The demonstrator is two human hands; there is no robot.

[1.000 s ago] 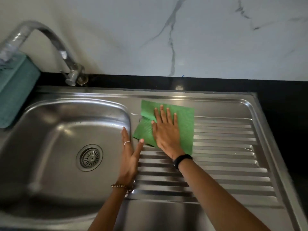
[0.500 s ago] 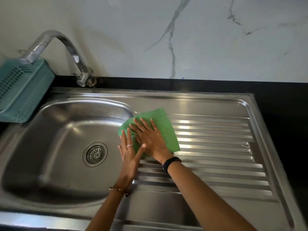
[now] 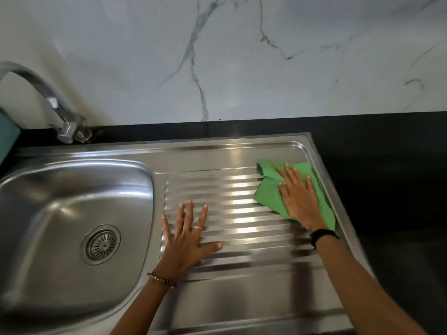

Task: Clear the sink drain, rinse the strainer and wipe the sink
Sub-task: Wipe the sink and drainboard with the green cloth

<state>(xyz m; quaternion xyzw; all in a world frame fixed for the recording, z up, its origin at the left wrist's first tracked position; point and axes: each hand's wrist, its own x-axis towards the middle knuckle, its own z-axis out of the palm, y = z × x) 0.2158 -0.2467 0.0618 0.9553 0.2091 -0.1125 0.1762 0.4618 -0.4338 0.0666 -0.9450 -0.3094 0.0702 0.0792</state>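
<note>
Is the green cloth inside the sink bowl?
No, the green cloth lies under the right hand at the far right of the ridged drainboard, away from the bowl.

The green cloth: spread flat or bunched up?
Partly bunched: the green cloth lies rumpled, a fold at its far-left corner, under the flat right hand.

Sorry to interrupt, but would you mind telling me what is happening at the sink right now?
A person is wiping the ribbed stainless steel drainboard beside the steel sink basin. The right hand presses flat on a green cleaning cloth at the drainboard's far right corner. The left hand rests open on the ribs near the basin, holding nothing. The round metal strainer sits in the drain, and no water shows at the curved metal tap.
</note>
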